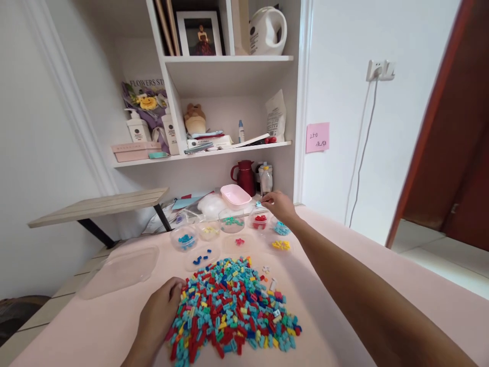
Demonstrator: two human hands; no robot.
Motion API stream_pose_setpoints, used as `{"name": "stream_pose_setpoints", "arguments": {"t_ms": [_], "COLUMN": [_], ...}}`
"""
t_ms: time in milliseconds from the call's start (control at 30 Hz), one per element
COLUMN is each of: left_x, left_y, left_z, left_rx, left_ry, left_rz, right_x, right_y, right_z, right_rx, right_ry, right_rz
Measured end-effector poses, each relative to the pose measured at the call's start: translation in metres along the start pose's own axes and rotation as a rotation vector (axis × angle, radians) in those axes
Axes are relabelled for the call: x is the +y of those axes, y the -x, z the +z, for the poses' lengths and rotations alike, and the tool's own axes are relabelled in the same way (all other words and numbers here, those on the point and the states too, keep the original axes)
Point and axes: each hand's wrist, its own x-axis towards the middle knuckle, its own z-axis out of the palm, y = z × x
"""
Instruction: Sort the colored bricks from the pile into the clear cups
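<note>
A big heap of small toy building bricks [233,306] in red, light blue, yellow and dark blue lies before me. My left hand [164,303] rests at the heap's left edge, fingers curled against the bricks; whatever they hold is hidden. Beyond the row of tubs, my right hand [279,204] reaches out with thumb and fingers pinched. Light blue pieces [259,204] show just by its fingertips; the pinched thing is too small to make out. Below that hand stand clear tubs of red bricks [260,219], light blue bricks [281,228] and yellow bricks [281,245].
Further tubs hold green bricks [232,221], blue bricks [186,241] and dark blue bricks [202,257]. A clear lid [122,270] lies at left. Behind are a pink basin [236,195], a red jug [245,177] and a bottle [266,181], beneath white shelves [229,59].
</note>
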Motion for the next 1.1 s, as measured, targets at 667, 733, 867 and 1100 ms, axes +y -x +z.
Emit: {"name": "stream_pose_setpoints", "arguments": {"t_ms": [667,733,867,1100], "left_x": [0.004,0.003,0.002,0.003], "left_y": [0.005,0.003,0.001,-0.001], "left_z": [0.000,0.000,0.000,-0.001], "left_rx": [0.032,0.025,0.032,0.053], "left_ry": [-0.019,-0.020,-0.020,0.002], "left_rz": [-0.009,0.001,0.018,0.026], "right_x": [-0.028,-0.019,-0.012,-0.024], "right_y": [0.125,0.131,0.133,0.139], "right_z": [-0.003,0.000,0.001,-0.004], "right_rx": [-0.529,-0.488,-0.477,-0.551], "right_ry": [-0.413,-0.277,-0.106,-0.037], "right_rz": [0.050,-0.005,-0.121,-0.187]}}
